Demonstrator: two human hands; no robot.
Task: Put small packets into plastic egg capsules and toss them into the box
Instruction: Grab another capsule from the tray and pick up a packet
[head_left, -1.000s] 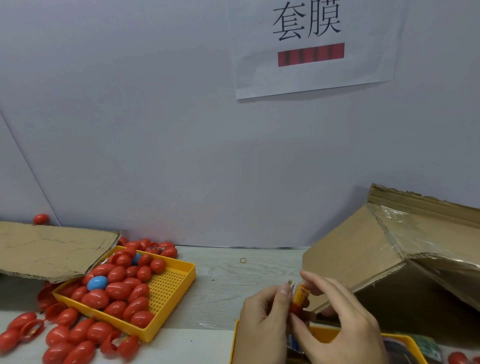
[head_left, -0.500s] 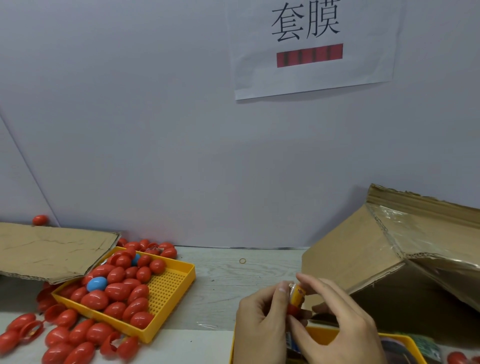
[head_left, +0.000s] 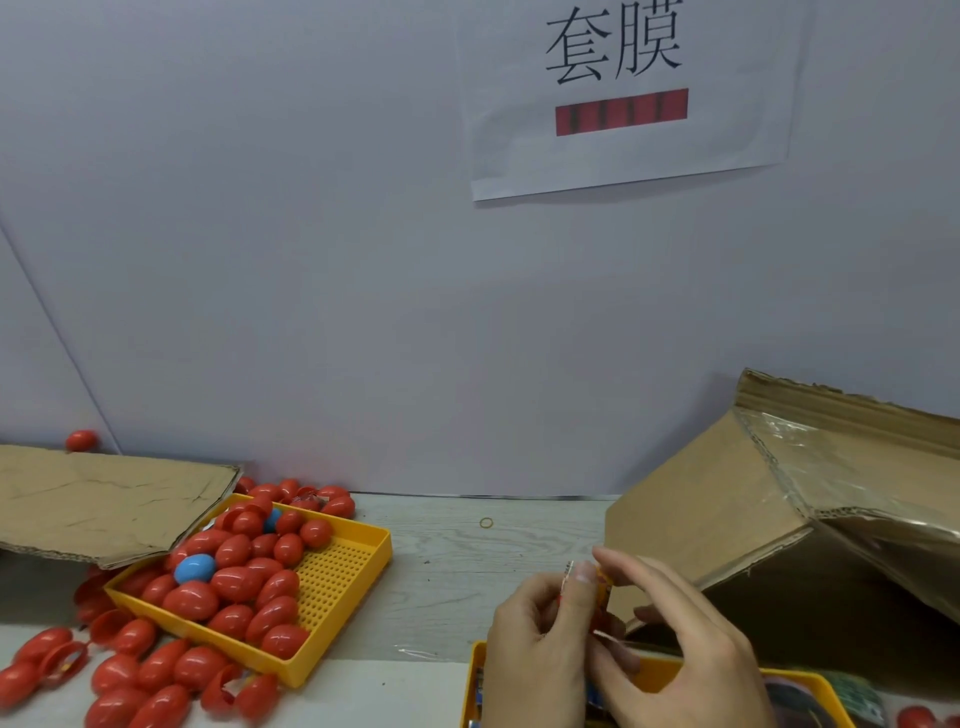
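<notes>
I see my left hand (head_left: 537, 631) and right hand (head_left: 680, 649) both pinching the small packet (head_left: 602, 587), which now sits lower between the fingers than a second ago, probably sinking into a red capsule half; the box (head_left: 727, 519) waits just right.

Small packing or assembly workstation, factory-type. Printed paper sign (head_left: 623, 93) with Chinese characters taped on the plain grey wall, top right. Yellow perforated tray (head_left: 332, 577) heaped with red plastic egg capsules (head_left: 234, 582) lower left, more loose on the tabletop (head_left: 467, 561). Open cardboard box (head_left: 727, 509) at right, cardboard flap (head_left: 93, 499) at left.
</notes>
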